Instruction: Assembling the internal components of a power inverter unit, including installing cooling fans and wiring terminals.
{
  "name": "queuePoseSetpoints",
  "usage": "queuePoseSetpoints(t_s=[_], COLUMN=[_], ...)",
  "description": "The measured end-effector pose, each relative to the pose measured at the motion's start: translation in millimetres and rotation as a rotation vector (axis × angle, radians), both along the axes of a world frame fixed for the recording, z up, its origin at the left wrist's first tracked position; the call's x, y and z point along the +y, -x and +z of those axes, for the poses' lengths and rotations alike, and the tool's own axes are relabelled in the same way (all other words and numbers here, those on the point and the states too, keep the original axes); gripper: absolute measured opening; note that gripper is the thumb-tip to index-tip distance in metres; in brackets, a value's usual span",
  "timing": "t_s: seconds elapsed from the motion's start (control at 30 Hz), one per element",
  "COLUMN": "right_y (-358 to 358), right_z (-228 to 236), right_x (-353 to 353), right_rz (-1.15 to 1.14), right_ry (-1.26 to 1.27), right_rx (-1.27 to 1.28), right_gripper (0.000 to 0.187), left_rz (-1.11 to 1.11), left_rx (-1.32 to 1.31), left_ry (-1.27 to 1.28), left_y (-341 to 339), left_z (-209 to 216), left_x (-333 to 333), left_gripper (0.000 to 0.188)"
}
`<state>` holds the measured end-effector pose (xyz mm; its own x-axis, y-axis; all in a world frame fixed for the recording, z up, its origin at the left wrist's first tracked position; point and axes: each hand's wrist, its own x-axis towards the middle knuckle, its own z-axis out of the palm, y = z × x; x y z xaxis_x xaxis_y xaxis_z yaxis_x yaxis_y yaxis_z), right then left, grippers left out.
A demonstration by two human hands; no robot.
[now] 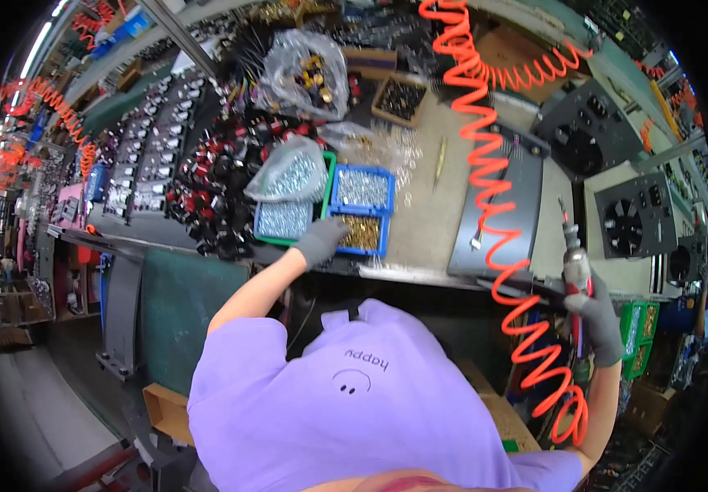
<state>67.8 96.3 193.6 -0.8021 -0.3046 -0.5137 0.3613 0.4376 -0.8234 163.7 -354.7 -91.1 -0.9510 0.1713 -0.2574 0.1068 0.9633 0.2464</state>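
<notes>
My left hand (321,243), in a grey glove, rests at the left edge of a blue bin of brass-coloured screws (362,233). Its fingertips are bunched over the screws; anything pinched there is too small to make out. Behind it sits another blue bin of silver screws (362,189). To the left, a clear bag of silver small parts (292,170) lies over a further bin of silver pieces (284,220). On the right, my gloved right hand (598,320) is wrapped round a red and silver air screwdriver (577,269), its bit pointing up and away. An orange coiled hose (493,234) hangs close beside it.
A dark grey panel (497,217) lies on the bench, left of the screwdriver. Grey panels with round fans (621,220) stand at right. Red and black parts (219,176) are heaped at left. A pen-like gold tool (440,160) and a small box of dark screws (399,100) lie farther back.
</notes>
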Motion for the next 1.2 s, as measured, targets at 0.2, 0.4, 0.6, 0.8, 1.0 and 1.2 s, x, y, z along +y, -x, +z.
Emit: queuePoseSetpoints(t_s=[0.2,0.4,0.6,0.8,1.0,1.2], right_y=[0.2,-5.1,-1.2,-8.3,4.1,-11.7], right_z=[-1.6,2.3,-2.3,11.7,-6.8,21.2], right_x=[-7.3,-3.4,-8.9,-12.1,-0.5,-11.5], right_rz=[0.008,-0.002,0.011,0.002,0.038,0.015], right_ry=[0.048,-0.003,0.043,-0.021,-0.015,-0.047], right_rx=[0.046,0.025,0.09,-0.002,0.068,-0.075], right_gripper=[0.058,0.057,0.057,0.056,0.057,0.058], left_rz=[-0.4,-0.566,-0.567,-0.4,0.03,0.538], left_rx=[-0.133,-0.143,-0.097,-0.068,-0.129,-0.342], left_ry=[0.296,0.344,0.25,0.129,-0.304,-1.521], left_y=[27.5,36.7,41.4,32.0,46.1,61.5], left_z=[-13.6,-8.8,-22.3,-24.9,-12.0,35.7], left_x=[5.9,3.9,-4.5,-7.9,4.1,91.1], left_gripper=[0.021,0.017,0.016,0.016,0.02,0.029])
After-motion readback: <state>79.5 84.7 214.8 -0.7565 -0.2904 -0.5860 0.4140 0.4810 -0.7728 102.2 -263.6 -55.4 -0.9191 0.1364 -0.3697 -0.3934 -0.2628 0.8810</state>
